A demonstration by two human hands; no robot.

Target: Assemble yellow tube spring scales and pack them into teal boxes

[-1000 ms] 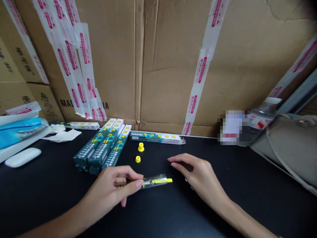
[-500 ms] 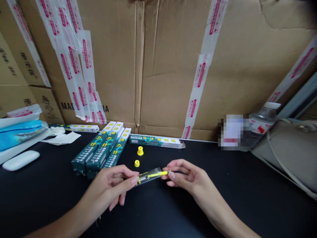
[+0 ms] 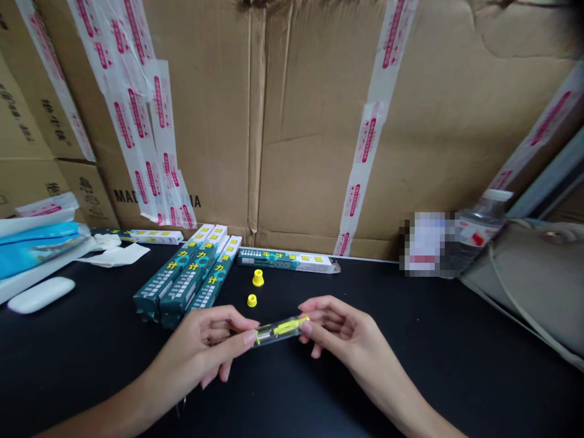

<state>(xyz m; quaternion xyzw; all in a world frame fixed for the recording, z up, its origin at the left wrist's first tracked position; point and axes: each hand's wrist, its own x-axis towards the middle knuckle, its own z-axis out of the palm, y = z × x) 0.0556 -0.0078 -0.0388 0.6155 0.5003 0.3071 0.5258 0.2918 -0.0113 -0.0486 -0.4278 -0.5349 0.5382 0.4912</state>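
Observation:
A clear plastic tube with a yellow rod inside (image 3: 279, 330) is held level just above the black table (image 3: 410, 365). My left hand (image 3: 214, 344) pinches its left end between thumb and fingers. My right hand (image 3: 340, 331) pinches the yellow right end. Two small yellow caps (image 3: 258, 278) (image 3: 252, 300) stand on the table just beyond the tube. Left of them lie three long green boxes (image 3: 189, 277) side by side, and one more green and white box (image 3: 287, 260) lies crosswise by the cardboard wall.
Taped cardboard cartons (image 3: 296, 121) wall off the back. A white oval object (image 3: 40, 294), blue packets (image 3: 36, 240) and white paper (image 3: 116, 255) sit at far left. A plastic bottle (image 3: 479, 234) and a beige bag (image 3: 533, 280) are at right.
My right hand moved from the table to the tube's yellow end and took hold of it. The tube was lifted slightly and its yellow rod now sticks out less.

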